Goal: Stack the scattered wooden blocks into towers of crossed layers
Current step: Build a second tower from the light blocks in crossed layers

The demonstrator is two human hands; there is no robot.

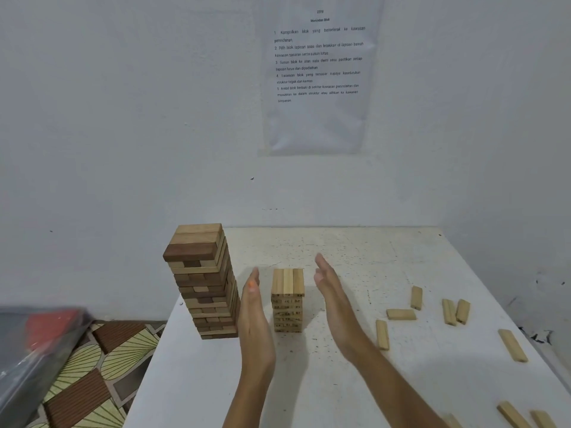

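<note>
A short tower of pale wooden blocks [288, 301] stands near the middle of the white bench [191, 381]. Its top layer is three blocks side by side running away from the camera, and dark markings show on the block ends below. The person's left hand [253, 316] and right hand [332, 301] stand on edge on either side of this tower, palms facing it. The fingers of both are straight and released, grasping nothing, and a gap shows between each palm and the tower.

Just left of the left hand rises a much taller tower [205, 282] of mixed light and dark brown blocks in crossed layers, set near the bench's left edge. Whether the back of the left hand touches it cannot be told.

Loose pale blocks lie scattered on the right part of the bench: one [382, 334] near the right forearm, one [401, 314] lying crosswise, one [416, 298] behind it, a pair [449, 312] side by side, one [513, 345] near the right edge, and more [513, 415] at the bottom corner.

A printed sheet [318, 75] hangs on the wall behind. Patterned flooring [92, 366] shows at lower left.
</note>
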